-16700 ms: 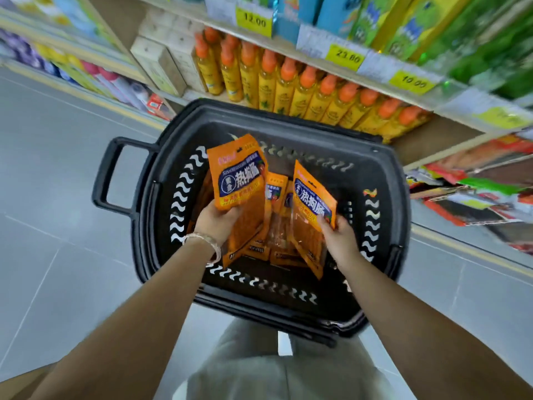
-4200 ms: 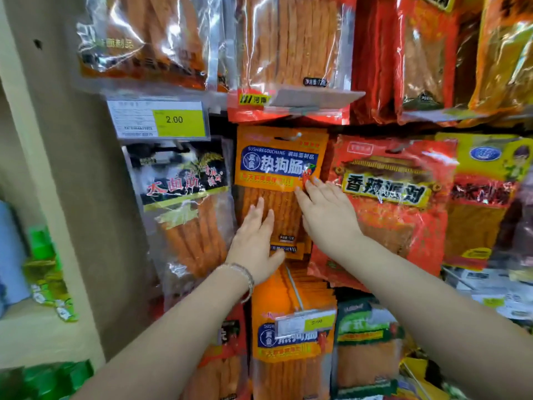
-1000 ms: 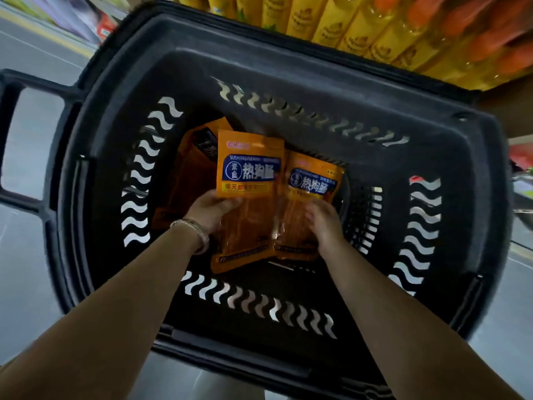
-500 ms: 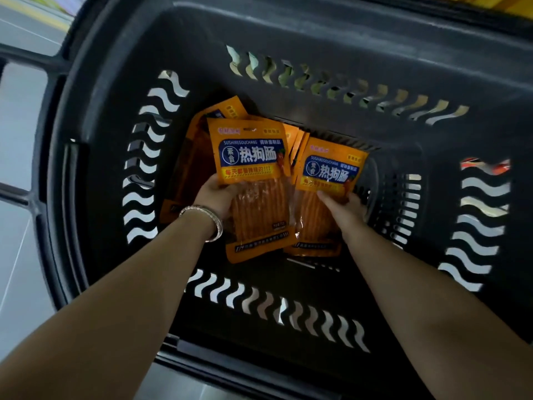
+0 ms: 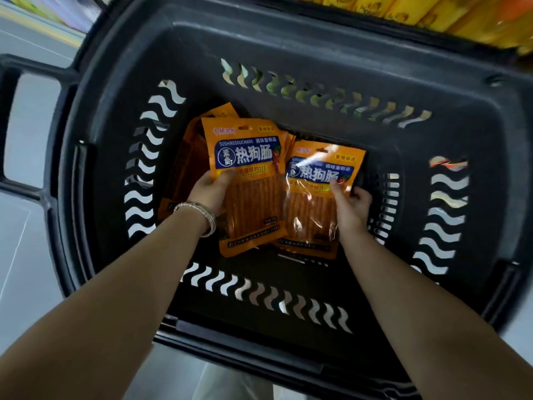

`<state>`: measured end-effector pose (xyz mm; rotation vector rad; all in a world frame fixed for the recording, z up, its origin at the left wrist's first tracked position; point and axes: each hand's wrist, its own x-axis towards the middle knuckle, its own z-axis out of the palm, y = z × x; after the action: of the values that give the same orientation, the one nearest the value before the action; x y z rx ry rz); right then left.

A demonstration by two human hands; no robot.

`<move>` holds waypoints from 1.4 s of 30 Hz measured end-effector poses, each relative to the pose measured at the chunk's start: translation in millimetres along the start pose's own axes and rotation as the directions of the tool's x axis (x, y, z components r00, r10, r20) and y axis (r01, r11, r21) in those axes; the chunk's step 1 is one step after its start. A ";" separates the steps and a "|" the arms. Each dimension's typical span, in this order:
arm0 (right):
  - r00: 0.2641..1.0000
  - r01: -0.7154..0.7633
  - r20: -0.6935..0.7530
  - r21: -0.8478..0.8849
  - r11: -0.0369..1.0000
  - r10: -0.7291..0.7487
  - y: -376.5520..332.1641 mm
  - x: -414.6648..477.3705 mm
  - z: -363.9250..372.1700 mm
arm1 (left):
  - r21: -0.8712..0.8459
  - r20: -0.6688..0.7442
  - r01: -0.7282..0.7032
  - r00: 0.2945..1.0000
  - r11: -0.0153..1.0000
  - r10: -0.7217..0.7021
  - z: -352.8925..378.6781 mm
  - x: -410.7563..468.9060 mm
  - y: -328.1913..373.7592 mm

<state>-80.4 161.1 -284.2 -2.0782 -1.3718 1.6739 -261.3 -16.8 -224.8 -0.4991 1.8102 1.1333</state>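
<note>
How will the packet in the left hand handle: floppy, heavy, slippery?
Probably fairly stiff: the packet looks flat though the left hand pinches only one edge. Likely light: one hand's pinch carries it. Maybe slippery: its film looks glossy.

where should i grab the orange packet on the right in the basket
Probably its free right edge, pinched from the right, thumb on the front, as the right hand does now. The right packet is a flat thin pouch, and the left packet, held by the left hand, overlaps its left edge.
</note>
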 end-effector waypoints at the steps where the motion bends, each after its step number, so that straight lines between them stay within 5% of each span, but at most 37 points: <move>1: 1.000 -0.003 0.009 -0.033 0.999 0.003 -5.0 -3.1 -4.5 | 0.032 0.001 -0.024 1.000 0.999 0.024 1.3 -6.4 4.4; 7: 0.982 0.090 0.181 -0.165 0.982 -0.060 -43.4 -58.3 -35.3 | 0.270 0.060 -0.252 0.968 0.929 0.245 4.5 -68.0 29.3; 13: 0.906 0.415 0.207 -0.252 0.874 -0.370 -93.5 -146.0 -91.2 | 0.414 0.162 -0.421 0.907 0.807 0.390 -6.7 -157.5 63.8; 19: 0.793 0.604 0.075 0.022 0.796 -0.604 -159.2 -227.2 -184.0 | 0.372 0.215 -0.640 0.764 0.673 0.608 10.8 -265.3 113.0; 26: 0.630 0.774 -0.208 0.096 0.625 -0.748 -198.1 -275.5 -331.3 | 0.220 0.353 -0.900 0.433 0.377 0.829 90.1 -397.8 150.7; 31: 0.528 0.841 -0.268 0.034 0.540 -0.806 -209.0 -286.3 -446.1 | 0.130 0.356 -0.976 0.212 0.176 0.910 165.2 -477.0 157.1; 42: 0.301 0.940 -0.398 -0.031 0.340 -0.867 -281.2 -296.2 -623.2 | -0.142 0.260 -0.971 0.152 0.193 0.954 296.1 -610.6 198.5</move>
<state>294.2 368.3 325.6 -0.9221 -1.6399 0.7943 45.7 261.4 348.2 1.1187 1.7958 1.8387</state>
